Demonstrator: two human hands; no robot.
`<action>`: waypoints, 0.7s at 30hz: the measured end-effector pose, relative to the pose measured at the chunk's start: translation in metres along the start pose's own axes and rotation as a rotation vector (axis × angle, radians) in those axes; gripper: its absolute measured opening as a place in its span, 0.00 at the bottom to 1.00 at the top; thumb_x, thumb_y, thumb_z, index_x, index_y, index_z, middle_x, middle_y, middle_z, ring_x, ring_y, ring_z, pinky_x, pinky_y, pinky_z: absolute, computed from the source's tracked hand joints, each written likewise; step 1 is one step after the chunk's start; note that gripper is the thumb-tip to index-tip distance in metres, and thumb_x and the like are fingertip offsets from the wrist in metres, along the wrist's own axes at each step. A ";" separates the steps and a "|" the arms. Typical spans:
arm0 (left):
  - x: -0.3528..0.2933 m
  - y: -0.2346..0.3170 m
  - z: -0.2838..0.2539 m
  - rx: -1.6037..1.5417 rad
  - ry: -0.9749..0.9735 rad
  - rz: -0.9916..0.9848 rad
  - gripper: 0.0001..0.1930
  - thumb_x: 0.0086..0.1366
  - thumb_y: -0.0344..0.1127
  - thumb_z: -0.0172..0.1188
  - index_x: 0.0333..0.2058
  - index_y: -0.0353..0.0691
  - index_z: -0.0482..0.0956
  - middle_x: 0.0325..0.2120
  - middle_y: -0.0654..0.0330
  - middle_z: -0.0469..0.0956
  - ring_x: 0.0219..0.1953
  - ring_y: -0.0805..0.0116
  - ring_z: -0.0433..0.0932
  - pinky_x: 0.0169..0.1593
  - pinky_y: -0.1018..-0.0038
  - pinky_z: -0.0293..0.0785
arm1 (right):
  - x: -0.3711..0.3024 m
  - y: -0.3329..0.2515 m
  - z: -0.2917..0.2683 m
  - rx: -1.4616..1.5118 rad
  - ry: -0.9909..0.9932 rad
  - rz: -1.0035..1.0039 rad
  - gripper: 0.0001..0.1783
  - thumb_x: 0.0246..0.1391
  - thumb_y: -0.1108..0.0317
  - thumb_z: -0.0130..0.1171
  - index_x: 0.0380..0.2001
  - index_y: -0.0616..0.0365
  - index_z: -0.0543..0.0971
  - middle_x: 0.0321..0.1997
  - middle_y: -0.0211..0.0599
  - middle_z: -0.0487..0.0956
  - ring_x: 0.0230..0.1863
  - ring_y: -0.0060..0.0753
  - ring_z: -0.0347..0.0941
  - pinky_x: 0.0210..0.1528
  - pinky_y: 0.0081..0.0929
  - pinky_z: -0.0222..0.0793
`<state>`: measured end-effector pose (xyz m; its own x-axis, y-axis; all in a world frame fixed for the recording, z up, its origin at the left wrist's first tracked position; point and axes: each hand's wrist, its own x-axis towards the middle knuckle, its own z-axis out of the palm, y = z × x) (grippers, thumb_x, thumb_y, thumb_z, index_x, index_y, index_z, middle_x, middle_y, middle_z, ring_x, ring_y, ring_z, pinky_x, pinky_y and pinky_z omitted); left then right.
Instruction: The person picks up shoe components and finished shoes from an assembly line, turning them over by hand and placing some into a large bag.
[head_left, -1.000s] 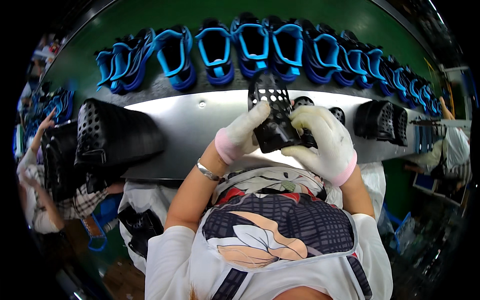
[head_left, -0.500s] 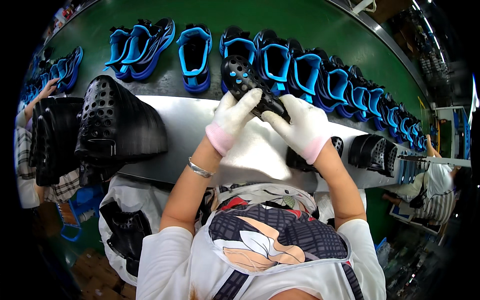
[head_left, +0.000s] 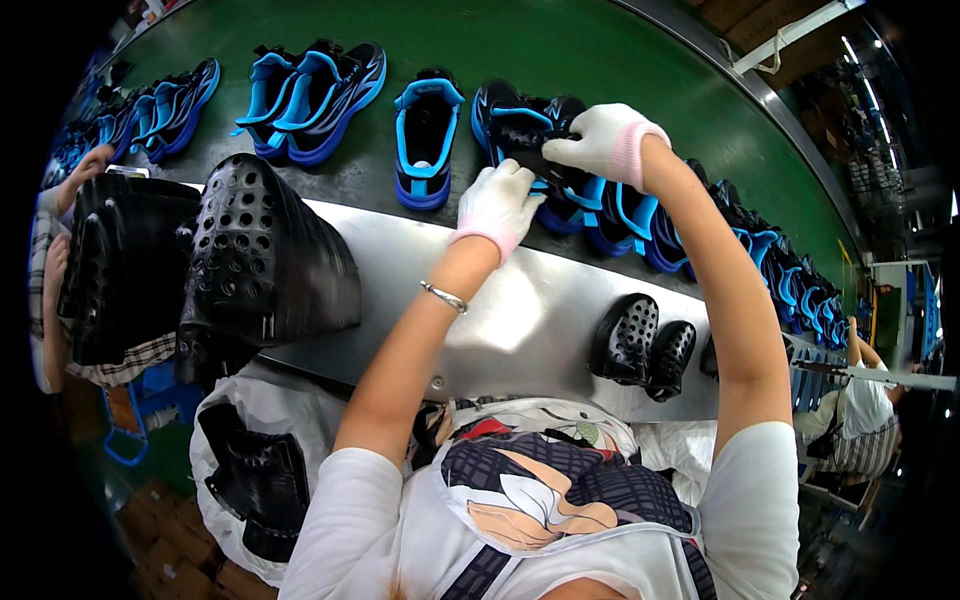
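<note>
A black perforated plastic shoe insert (head_left: 527, 142) is tilted over the opening of a black and blue sneaker (head_left: 485, 108) on the green belt. My right hand (head_left: 606, 143), in a white glove with a pink cuff, grips the insert from the right, its arm reaching across the metal ledge. Gloved the same way, my left hand (head_left: 495, 204) has its fingers curled at the sneaker's heel side; the exact contact is hidden by the glove. To the left, another sneaker (head_left: 428, 135) stands with its heel toward me.
Stacks of nested black inserts (head_left: 270, 250) stand left on the metal ledge (head_left: 480, 340). Several loose inserts (head_left: 625, 340) lie at its right. More sneakers (head_left: 315, 100) line the green belt (head_left: 560, 50). Other people work at both sides. A white bag (head_left: 225, 395) holds black inserts below left.
Both hands have moved away from my body with the insert, from over the ledge edge to the sneaker. My right hand now reaches farther up. The whole view has shifted slightly.
</note>
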<state>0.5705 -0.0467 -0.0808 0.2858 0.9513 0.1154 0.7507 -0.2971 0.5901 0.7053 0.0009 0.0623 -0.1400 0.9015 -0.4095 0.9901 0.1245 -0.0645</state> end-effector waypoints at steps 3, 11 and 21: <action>0.006 -0.001 -0.010 -0.013 -0.173 -0.113 0.14 0.64 0.46 0.59 0.40 0.42 0.81 0.45 0.57 0.76 0.49 0.53 0.76 0.49 0.59 0.76 | 0.004 -0.010 0.005 -0.022 -0.019 0.030 0.30 0.48 0.44 0.54 0.29 0.66 0.83 0.27 0.50 0.81 0.31 0.44 0.79 0.38 0.37 0.75; 0.009 -0.013 0.001 -0.072 -0.199 -0.073 0.15 0.62 0.44 0.59 0.44 0.45 0.81 0.45 0.52 0.78 0.47 0.47 0.76 0.51 0.59 0.74 | 0.002 0.025 -0.015 0.052 -0.155 -0.079 0.35 0.47 0.37 0.56 0.25 0.66 0.83 0.22 0.46 0.79 0.25 0.36 0.76 0.32 0.30 0.72; 0.031 -0.010 -0.013 -0.038 -0.508 -0.307 0.16 0.62 0.44 0.57 0.43 0.43 0.82 0.44 0.50 0.81 0.47 0.50 0.79 0.50 0.62 0.76 | 0.058 -0.054 0.062 -0.184 0.040 -0.027 0.22 0.59 0.51 0.50 0.34 0.57 0.85 0.37 0.48 0.83 0.42 0.49 0.80 0.46 0.41 0.75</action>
<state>0.5643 -0.0129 -0.0729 0.3153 0.8318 -0.4568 0.8249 -0.0023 0.5652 0.6435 0.0207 -0.0145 -0.1696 0.9122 -0.3731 0.9712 0.2189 0.0938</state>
